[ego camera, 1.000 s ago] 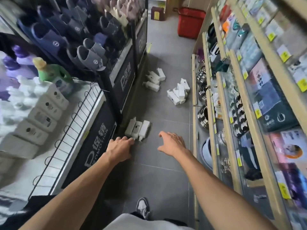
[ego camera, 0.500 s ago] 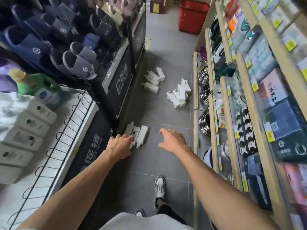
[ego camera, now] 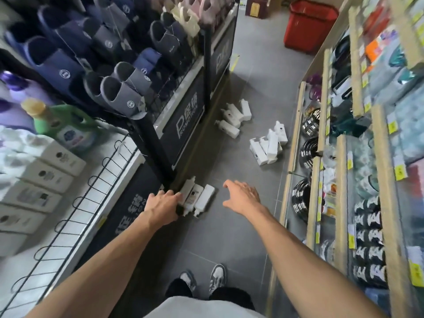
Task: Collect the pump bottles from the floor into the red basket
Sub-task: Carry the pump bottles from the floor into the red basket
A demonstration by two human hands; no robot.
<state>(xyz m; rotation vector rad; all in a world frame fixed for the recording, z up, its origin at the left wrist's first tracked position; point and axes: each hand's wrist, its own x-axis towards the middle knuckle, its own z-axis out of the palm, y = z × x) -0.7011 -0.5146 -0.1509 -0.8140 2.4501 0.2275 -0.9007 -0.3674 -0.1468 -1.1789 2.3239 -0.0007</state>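
Observation:
Three white pump bottles lie side by side on the grey floor at the foot of a black display stand. My left hand is at their left edge, its fingers bent loosely over the nearest bottle, which still lies flat. My right hand hovers open just to the right of them, fingers spread, holding nothing. Further up the aisle lie a second pile of white bottles and a third. The red basket stands on the floor at the far end.
A slipper rack and a black promotion stand line the left. A wire-edged table holds white boxes and a green detergent bottle. Wooden shelves of goods run along the right. My shoes stand on the narrow aisle floor.
I have stepped forward along the aisle. My left hand has reached the left edge of the nearest three bottles, and my right hand has come closer to them. The bottles have not moved.

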